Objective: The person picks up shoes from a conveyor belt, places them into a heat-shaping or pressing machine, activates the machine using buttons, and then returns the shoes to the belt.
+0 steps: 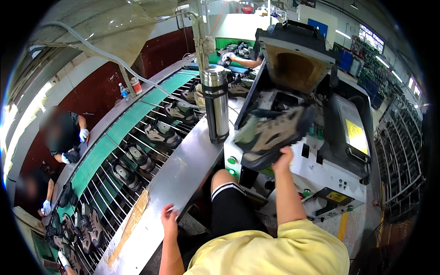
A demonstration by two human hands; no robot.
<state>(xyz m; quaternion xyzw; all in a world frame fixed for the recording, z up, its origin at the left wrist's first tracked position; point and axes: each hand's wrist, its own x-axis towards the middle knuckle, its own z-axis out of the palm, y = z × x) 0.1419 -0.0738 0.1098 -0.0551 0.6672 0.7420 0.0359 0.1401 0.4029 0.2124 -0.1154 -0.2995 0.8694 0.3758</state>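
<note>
My right hand (283, 159) grips a brown-and-black sneaker (273, 129) by its sole, raised in front of the white machine (321, 172). The sneaker lies on its side in the air, its olive-green collar to the left, slightly blurred. Behind it the machine's black padded lid (295, 59) stands up, and the sneaker covers part of the chamber. Low over the metal ledge (181, 172), my left hand (169, 221) has its fingers curled around a small white object too small to name. Green lit buttons (232, 172) show on the machine's front left.
A steel thermos (216, 103) stands on the ledge. Beyond it, several sneakers (162, 133) sit on a rod conveyor beside a green belt (105, 149). Gloved co-workers (62, 133) are at the far left; another person's arm (247, 62) reaches in at the back. Dark racks (398, 151) line the right.
</note>
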